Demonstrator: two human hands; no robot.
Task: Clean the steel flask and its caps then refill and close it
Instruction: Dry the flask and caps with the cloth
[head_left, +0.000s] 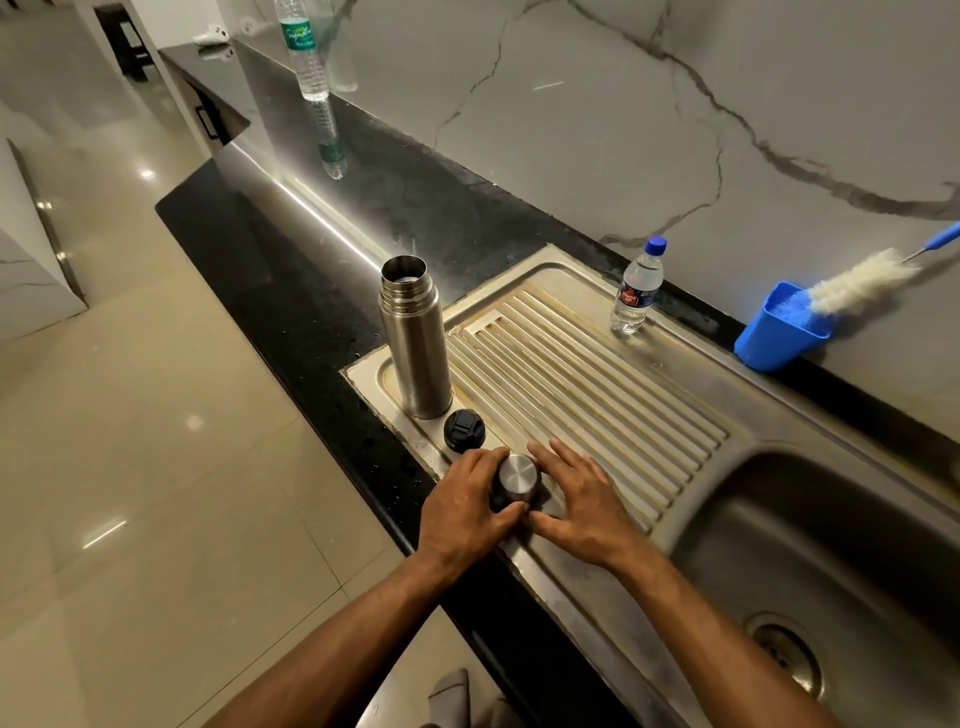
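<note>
the left hand (464, 506) wraps its grip round the steel cap (515, 480) on the drainboard (597, 374); the right hand (582, 496) lies flat, fingers straight. the open flask (414, 338) stands upright beside the black inner cap (464, 429). cleaning looks about to begin; the bottle brush (857, 280) likely comes next.

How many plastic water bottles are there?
2. A tall bottle stands far back on the black counter. A small bottle with a blue cap stands on the drainboard by the wall. None seem hidden.
</note>
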